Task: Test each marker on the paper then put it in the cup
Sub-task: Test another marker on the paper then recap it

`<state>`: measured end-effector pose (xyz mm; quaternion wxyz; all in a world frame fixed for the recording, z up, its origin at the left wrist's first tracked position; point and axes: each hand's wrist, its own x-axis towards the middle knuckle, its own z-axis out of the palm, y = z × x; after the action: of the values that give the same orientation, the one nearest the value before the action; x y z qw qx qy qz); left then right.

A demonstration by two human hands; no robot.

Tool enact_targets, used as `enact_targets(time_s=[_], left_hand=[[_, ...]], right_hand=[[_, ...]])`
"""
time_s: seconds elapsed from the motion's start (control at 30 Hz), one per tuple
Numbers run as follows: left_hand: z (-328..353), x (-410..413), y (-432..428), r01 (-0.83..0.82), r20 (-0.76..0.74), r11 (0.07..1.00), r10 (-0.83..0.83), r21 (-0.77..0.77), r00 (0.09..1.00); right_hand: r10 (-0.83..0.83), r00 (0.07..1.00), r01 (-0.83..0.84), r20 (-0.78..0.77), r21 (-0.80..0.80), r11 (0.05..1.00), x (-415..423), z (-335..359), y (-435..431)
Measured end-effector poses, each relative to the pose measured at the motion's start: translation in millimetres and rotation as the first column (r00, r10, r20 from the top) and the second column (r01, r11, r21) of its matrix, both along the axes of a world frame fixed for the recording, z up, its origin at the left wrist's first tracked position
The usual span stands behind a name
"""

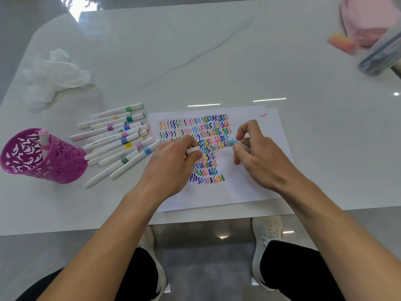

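Note:
A white sheet of paper (256,183) lies near the table's front edge, covered with rows of coloured squiggles. My right hand (258,157) grips an uncapped light blue marker (230,141), its tip touching the squiggles. My left hand (171,164) rests on the paper's left part and pinches the white marker cap (192,150). Left of the paper lies a pile of several capped white markers (121,140) with coloured bands. Further left stands a purple openwork cup (63,168) holding one pink marker (44,140) upright.
A crumpled white tissue (56,77) lies at the back left. At the far right are a pink cloth (366,20), an orange-pink eraser (344,43) and a clear pencil case (382,55). The white table's front edge (86,232) runs just above my legs and shoes.

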<state>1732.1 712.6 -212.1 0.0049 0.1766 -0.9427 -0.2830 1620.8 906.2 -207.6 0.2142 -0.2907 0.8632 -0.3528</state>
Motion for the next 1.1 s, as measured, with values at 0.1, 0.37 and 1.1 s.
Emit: enact_targets(time_s=[0.1, 0.37, 1.1], left_hand=[[-1.3, 0.1, 1.4, -0.027, -0.089, 1.0, 0.028, 0.01, 0.996], [-9.7, -1.2, 1.5, -0.074, -0.086, 0.997, 0.071, -0.038, 0.994], [-17.3, 0.0, -0.7, -0.029, -0.089, 0.999, 0.026, -0.033, 0.996]], right_hand=[[-0.026, 0.999, 0.029, 0.042, -0.07, 0.997, 1.7, 0.8, -1.8], [-0.123, 0.975, 0.174, 0.185, -0.297, 0.939, 1.1, 1.1, -3.9], [-0.253, 0.928, 0.34, 0.275, -0.341, 0.876, 20.5, -26.1, -8.0]])
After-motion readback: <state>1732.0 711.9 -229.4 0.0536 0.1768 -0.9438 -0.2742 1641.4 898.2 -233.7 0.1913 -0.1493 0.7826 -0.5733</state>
